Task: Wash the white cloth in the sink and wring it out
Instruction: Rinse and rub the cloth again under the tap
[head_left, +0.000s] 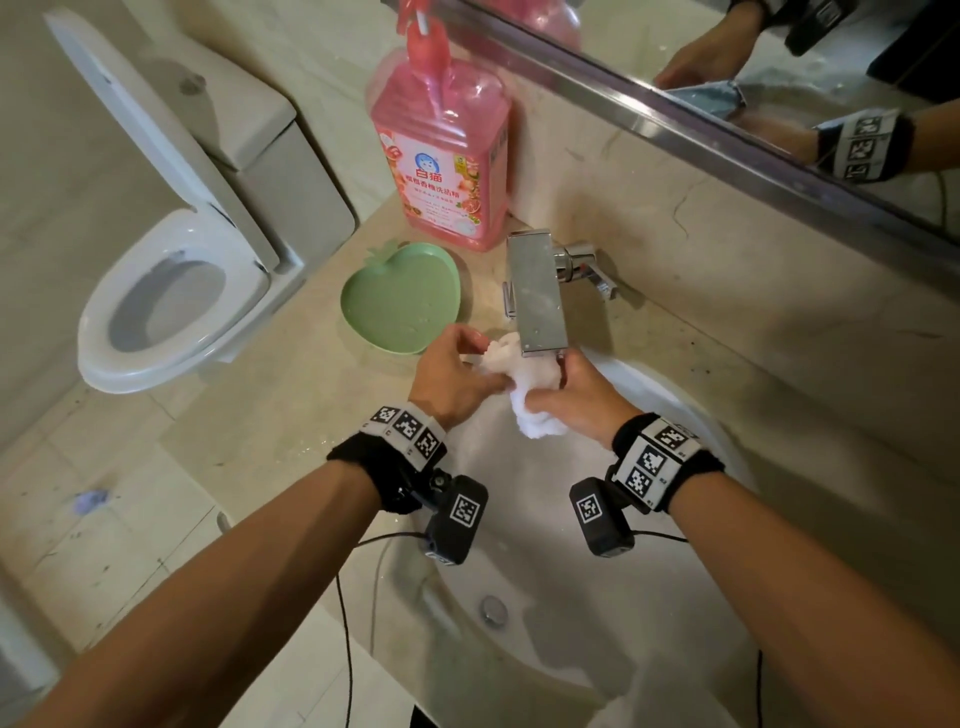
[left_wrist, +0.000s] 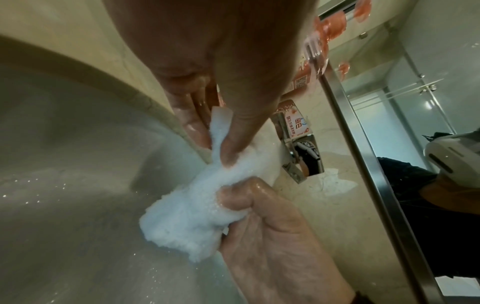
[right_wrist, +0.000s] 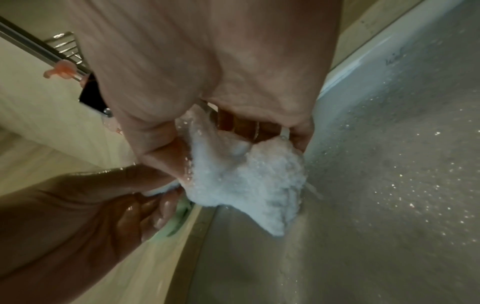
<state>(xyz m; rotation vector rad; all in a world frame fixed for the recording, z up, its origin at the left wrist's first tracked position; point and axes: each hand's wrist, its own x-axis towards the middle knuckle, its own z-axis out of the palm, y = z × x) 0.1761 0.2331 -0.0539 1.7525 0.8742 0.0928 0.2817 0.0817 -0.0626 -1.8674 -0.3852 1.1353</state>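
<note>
A wet, bunched white cloth (head_left: 524, 382) (left_wrist: 197, 201) (right_wrist: 246, 176) hangs over the far left part of the white sink basin (head_left: 691, 441), just under the flat chrome tap spout (head_left: 535, 291). My left hand (head_left: 457, 374) pinches its upper left end between thumb and fingers (left_wrist: 233, 142). My right hand (head_left: 576, 400) grips the middle of the cloth, its thumb and fingers (right_wrist: 298, 135) curled round it. The cloth's lower end sticks out below my right hand. A thin stream of water runs off the cloth (right_wrist: 311, 190) in the right wrist view.
A green heart-shaped dish (head_left: 400, 296) lies on the counter left of the tap. A pink detergent bottle (head_left: 441, 156) stands behind it by the wall. The drain plug (head_left: 493, 610) sits low in the basin. A mirror (head_left: 779, 78) is above, a toilet (head_left: 156, 296) at left.
</note>
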